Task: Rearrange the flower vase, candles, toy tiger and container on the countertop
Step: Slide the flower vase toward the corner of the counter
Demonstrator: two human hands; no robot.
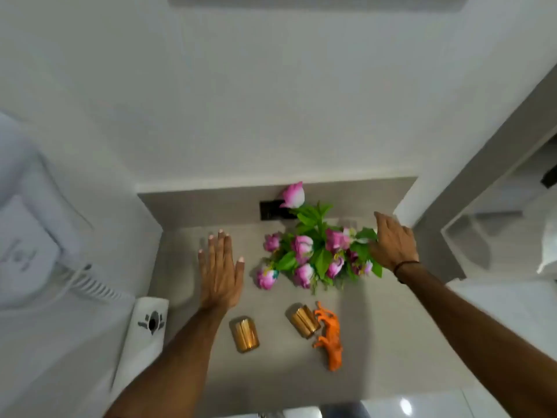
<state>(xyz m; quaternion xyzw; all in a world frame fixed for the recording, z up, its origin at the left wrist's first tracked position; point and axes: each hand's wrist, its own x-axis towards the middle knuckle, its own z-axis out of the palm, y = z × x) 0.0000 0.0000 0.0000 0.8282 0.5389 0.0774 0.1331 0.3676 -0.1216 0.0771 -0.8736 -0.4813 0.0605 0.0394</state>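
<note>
A bunch of pink flowers with green leaves (313,251) stands at the middle-back of the grey countertop (187,267); its vase is hidden under the blooms. My right hand (391,242) hovers at the flowers' right edge, fingers spread, touching the outer leaves. My left hand (220,267) is held flat and open over the bare counter left of the flowers. One gold candle holder (244,333) sits near the front, a second gold candle holder (304,320) to its right. The orange toy tiger (330,334) stands against the second candle. I see no container.
A white wall-mounted device (24,251) with a coiled cord (93,285) hangs at the left. A folded white towel with a dark emblem (149,324) lies at the counter's left edge. A black wall plate (271,210) sits behind the flowers. A wall corner (407,203) bounds the right.
</note>
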